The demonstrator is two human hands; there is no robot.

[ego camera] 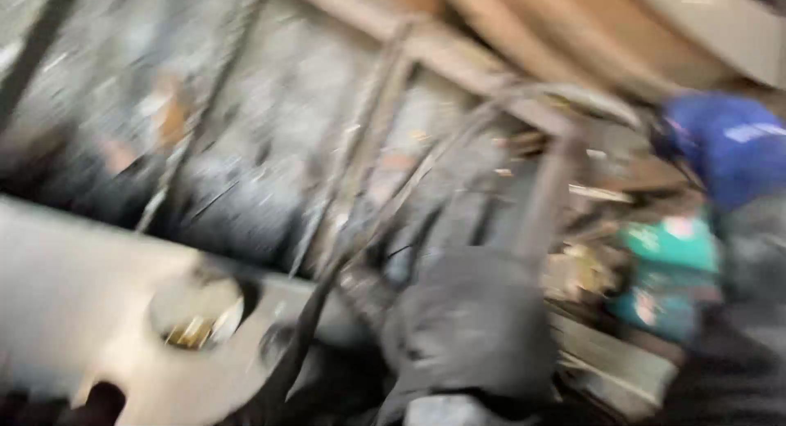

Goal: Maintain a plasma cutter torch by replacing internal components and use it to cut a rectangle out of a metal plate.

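Note:
The head view is heavily blurred by motion. A hand in a dark grey glove, which I take for my right hand point(471, 328), sits low in the middle. It lies beside several thin bent metal rods point(360, 221) that run from the upper right down to the lower left. The blur hides whether its fingers close on a rod. My left hand does not show.
A pale grey slab point(74, 295) with a round hole point(196, 311) fills the lower left. At the right edge is another person in a blue helmet point(725, 144), with a green bag point(671, 270) below. Wooden planks point(491, 62) cross the top; debris covers the dark ground.

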